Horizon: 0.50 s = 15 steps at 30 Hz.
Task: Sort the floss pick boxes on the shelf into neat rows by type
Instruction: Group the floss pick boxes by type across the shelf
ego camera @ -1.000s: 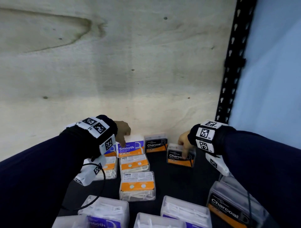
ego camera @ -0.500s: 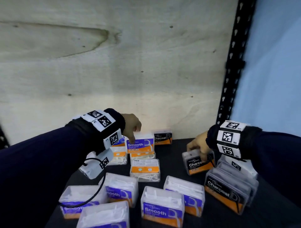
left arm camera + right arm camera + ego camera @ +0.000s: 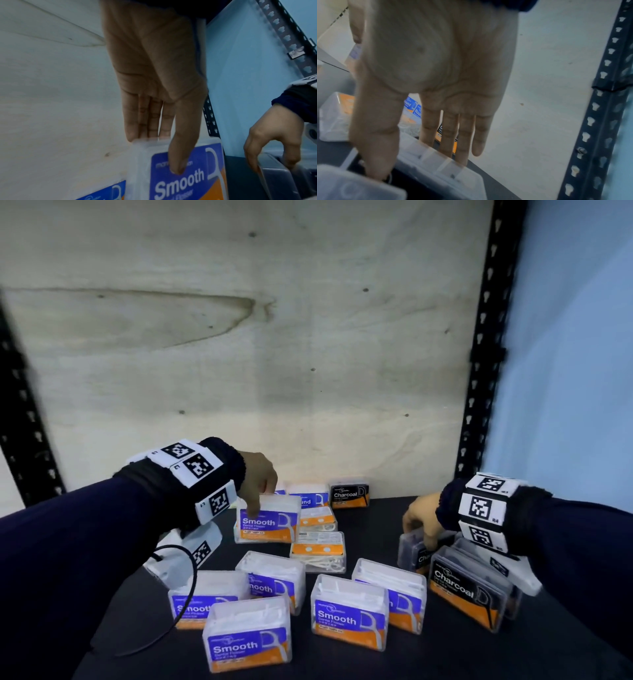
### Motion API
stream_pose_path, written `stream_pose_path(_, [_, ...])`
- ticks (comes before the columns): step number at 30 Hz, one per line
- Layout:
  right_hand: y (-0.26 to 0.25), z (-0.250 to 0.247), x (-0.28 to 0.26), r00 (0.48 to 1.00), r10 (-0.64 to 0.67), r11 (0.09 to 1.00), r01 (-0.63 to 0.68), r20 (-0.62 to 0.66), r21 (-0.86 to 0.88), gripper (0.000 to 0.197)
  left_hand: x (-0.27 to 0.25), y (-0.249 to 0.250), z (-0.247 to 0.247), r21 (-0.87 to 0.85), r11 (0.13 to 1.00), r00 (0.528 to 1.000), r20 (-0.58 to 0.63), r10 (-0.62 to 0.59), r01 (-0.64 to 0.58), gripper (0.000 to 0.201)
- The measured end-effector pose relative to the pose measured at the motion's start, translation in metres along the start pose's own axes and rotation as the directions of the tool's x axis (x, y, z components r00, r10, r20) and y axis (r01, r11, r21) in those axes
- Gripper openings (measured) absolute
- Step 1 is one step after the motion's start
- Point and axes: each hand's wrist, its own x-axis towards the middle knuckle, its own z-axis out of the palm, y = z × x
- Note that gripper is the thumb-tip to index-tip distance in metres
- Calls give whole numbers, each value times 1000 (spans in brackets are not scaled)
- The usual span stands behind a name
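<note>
My left hand (image 3: pixel 260 503) pinches a clear Smooth box (image 3: pixel 267 522) with a purple and orange label, just off the back row. The thumb lies on the label and the fingers (image 3: pixel 145 129) reach behind the top edge of that Smooth box (image 3: pixel 181 180). At the right, my right hand (image 3: pixel 419 529) grips a dark Charcoal box (image 3: pixel 412 553) by its top, beside another Charcoal box (image 3: pixel 467 590). The right wrist view shows the thumb (image 3: pixel 375 148) in front of this box (image 3: pixel 436 161) and the fingers behind. Several Smooth boxes (image 3: pixel 349 616) stand in front.
A lone Charcoal box (image 3: pixel 349 494) and a Round box (image 3: pixel 310 500) stand against the plywood back wall. Two boxes lie flat with orange labels up (image 3: pixel 318 551). Black slotted posts (image 3: pixel 479 371) frame the dark shelf (image 3: pixel 376 518). A cable (image 3: pixel 191 577) loops under my left wrist.
My left hand has drawn the Smooth box forward from the back row. My right hand has carried its Charcoal box rightward and nearer, up to the other Charcoal box. The view has pulled back.
</note>
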Motion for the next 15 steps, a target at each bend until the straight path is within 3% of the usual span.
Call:
stream_pose_path(9, [3,-3,3,1000,-7,998,6,20,67,46,-14,-35,33,115,990,973,205,-101,78,56])
stream_pose_path(11, [3,-3,5,1000,-8,998,6,26,60,47,-13,-42,40,95,992,953,284,-109,86,44])
stream_pose_path(13, [2,-5,6,1000,-2,998,2,0,62,54,-11,-48,50,80,993,936,337,-106,84,17])
stream_pose_path(15, [1,-10,7,999,9,996,-5,-40,89,66,-9,-51,58,70,993,914,390,-110,90,21])
